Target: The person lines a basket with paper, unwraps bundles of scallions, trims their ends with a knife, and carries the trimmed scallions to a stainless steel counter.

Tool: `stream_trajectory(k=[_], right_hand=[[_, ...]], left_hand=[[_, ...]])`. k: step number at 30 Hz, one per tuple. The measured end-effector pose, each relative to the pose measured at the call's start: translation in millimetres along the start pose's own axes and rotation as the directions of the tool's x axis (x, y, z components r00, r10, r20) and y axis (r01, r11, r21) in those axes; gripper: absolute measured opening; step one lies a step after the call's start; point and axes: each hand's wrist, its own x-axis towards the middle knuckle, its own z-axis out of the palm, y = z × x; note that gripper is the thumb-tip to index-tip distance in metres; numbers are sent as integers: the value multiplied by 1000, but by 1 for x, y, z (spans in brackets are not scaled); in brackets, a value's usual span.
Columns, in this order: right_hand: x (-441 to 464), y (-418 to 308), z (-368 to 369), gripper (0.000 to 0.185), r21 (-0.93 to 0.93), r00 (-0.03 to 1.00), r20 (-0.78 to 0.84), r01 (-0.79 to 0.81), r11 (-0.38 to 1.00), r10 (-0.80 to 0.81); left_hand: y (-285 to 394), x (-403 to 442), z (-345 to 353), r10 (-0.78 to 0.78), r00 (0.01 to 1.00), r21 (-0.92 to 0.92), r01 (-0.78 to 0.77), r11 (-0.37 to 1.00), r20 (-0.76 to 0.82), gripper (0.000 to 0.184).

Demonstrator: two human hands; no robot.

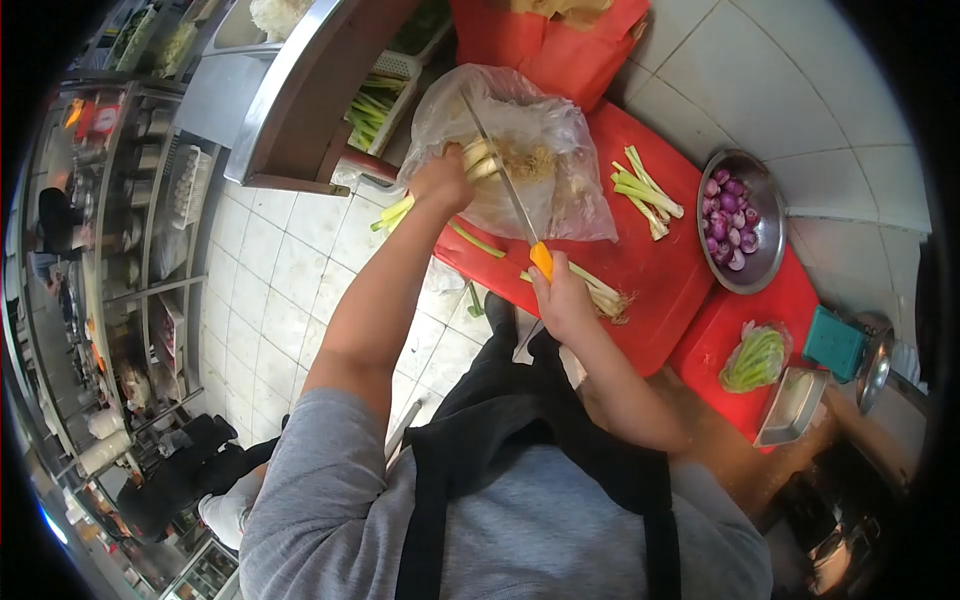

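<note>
My left hand [440, 182] is closed around a bunch of scallions [482, 160], its green ends sticking out below the wrist. In my right hand [566, 302] is a long knife [507, 185], held by its yellow handle. The blade lies across the view at the white ends of the bunch, close to the stringy roots [535, 165]; whether it touches them I cannot tell. Under the bunch spreads a clear plastic bag [585, 190] on the red cutting board [655, 275]. Loose scallion stalks [648, 192] lie right of the bag, and rooted stalks [607, 297] lie beside my right hand.
A metal bowl [773, 225] of small purple onions [730, 222] stands by the tiled wall. Nearby are bagged greens [757, 360], a metal tray [793, 408] and a teal scale-like box [832, 343]. A white basket [398, 66] and a steel counter edge [262, 120] are at upper left.
</note>
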Motion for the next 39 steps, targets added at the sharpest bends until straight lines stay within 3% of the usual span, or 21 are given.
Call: stream_trajectory(k=[7,10,13,16,20,23,24,28,30,32,33,35,39], right_hand=[[-6,20,-7,41,-12,993,97,-65,998,66],[-5,28,-7,38,75,997,47,54,996,-58],[37,3,-14,30,95,1000,-4,18,995,-17],[39,-15,-31,32,157,993,100,-82,984,67],[19,20,-9,41,108,999,44,22,994,-27],[90,17,0,44,26,998,65,9,1000,-10],[93,3,-12,44,65,987,147,-77,995,67],[60,10,-3,40,95,999,25,-41,995,39],[49,19,8,40,179,1000,-29,4,984,1],[95,30,23,41,68,1000,-26,3,998,-1],[113,34,26,42,9,1000,-26,5,1000,-5],[108,32,22,40,90,1000,-6,6,996,-5],[88,55,43,36,151,998,-56,-32,988,41]], left_hand=[[2,25,10,116,985,69,-108,992,-124,43],[8,24,5,130,989,80,-124,989,-72,40],[18,25,13,267,957,95,-257,962,-115,37],[18,38,12,232,962,69,-224,972,-145,36],[19,37,0,163,983,9,-163,987,-84,34],[26,38,35,307,947,209,-283,936,-92,35],[23,43,33,209,975,61,-205,977,-75,35],[20,58,20,110,987,-18,-113,993,-118,35],[24,64,27,162,982,81,-154,985,-95,36],[31,64,31,162,986,163,-153,975,-46,36],[25,75,40,214,975,58,-211,976,-63,36],[5,101,60,308,946,-148,-321,936,-102,35],[12,116,68,375,921,-117,-386,915,-105,41]])
